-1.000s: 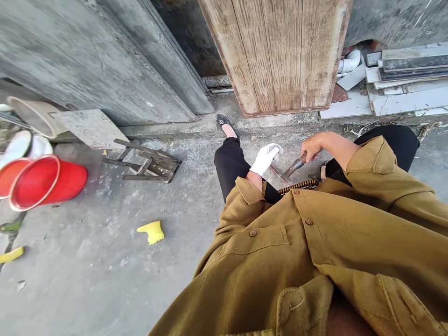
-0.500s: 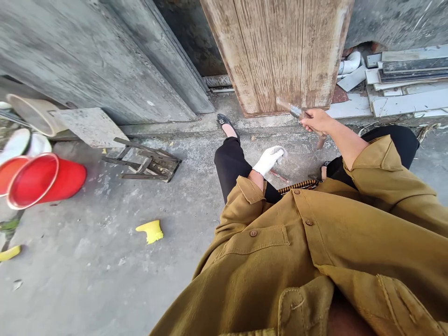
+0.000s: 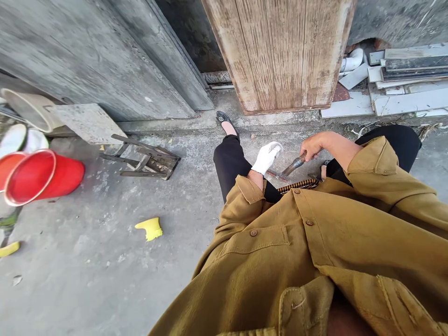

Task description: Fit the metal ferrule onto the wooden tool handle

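Note:
My left hand point(image 3: 266, 157), in a white glove, is closed with its fingers curled in front of my left knee. Whatever those fingers grip, if anything, is hidden. Bare and wrapped in a fist, my right hand point(image 3: 313, 145) holds a wooden-handled tool point(image 3: 294, 165) with a dark band round its shaft. Its end slants down and left toward a thin reddish rod point(image 3: 277, 176) low between my legs. The tip of the tool lies close to that rod; whether they touch I cannot tell.
A weathered wooden panel point(image 3: 280, 60) stands ahead. White boards point(image 3: 409, 100) are stacked right. On the left are a small wooden stool point(image 3: 150, 161), a red bucket point(image 3: 66, 177), a pale board point(image 3: 91, 122) and a yellow piece point(image 3: 150, 227) on the concrete floor point(image 3: 105, 284).
My right hand has swung the tool from pointing up and left toward the panel to pointing down and left near the reddish rod. My left hand has shifted only slightly.

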Tool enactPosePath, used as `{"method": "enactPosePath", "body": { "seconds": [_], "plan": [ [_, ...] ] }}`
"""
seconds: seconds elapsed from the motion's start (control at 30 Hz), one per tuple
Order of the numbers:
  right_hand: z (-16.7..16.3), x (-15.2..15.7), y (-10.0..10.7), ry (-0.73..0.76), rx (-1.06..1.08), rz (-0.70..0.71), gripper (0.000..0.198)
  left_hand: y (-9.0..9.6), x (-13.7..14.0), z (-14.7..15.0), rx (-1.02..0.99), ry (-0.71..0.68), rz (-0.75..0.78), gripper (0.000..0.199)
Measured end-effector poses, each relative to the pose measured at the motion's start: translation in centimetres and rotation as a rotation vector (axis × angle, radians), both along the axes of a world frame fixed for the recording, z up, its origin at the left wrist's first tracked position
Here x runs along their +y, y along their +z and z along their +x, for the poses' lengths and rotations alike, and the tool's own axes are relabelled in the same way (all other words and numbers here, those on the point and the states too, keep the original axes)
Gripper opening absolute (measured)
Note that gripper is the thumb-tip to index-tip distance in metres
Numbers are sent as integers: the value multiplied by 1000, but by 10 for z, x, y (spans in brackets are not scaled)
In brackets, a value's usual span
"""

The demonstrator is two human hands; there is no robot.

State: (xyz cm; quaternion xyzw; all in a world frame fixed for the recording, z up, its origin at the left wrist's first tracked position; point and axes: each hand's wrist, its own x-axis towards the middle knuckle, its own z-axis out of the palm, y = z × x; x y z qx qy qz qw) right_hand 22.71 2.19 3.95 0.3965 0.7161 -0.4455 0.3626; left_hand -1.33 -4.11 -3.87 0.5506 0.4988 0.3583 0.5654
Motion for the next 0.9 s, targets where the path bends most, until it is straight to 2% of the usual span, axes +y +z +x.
{"method": "enactPosePath", "body": {
  "seconds": [0.13, 0.2, 0.27, 0.33, 0.43, 0.5, 0.53, 0.6, 0.7, 0.73, 0.8, 0.9],
  "plan": [
    [1, -2, 12, -20, 142, -110, 21, -5, 4, 0, 13, 38, 93, 23],
    [5, -2, 24, -29, 259, -164, 21, -9, 5, 1, 34, -4, 69, 21],
    [10, -3, 36, -81, 383, -150, 21, -13, 6, 4, 53, -54, -13, 20],
    [15, -2, 46, -236, 515, -35, 22, -18, 5, 7, 38, -125, -106, 23],
    [21, 3, 50, -642, 670, 232, 19, -20, 2, 12, -30, -247, -118, 33],
    [23, 10, 46, -850, 634, 392, 16, -17, 0, 12, -56, -302, -87, 40],
    [23, 13, 43, -878, 553, 458, 15, -15, -1, 12, -64, -305, -73, 43],
    [20, 17, 33, -752, 299, 550, 16, -9, -2, 11, -78, -296, -47, 49],
    [10, 14, 18, -317, -24, 523, 15, -4, -2, 9, -91, -278, -5, 51],
    [6, 10, 13, -193, -72, 458, 13, -3, -1, 9, -84, -275, 5, 51],
    [-1, 2, 5, -49, -96, 262, 8, -3, -1, 8, -51, -262, 11, 47],
    [-8, -6, 0, 8, -54, 11, 7, -3, 0, 7, 6, -210, -12, 37]
  ]
}}
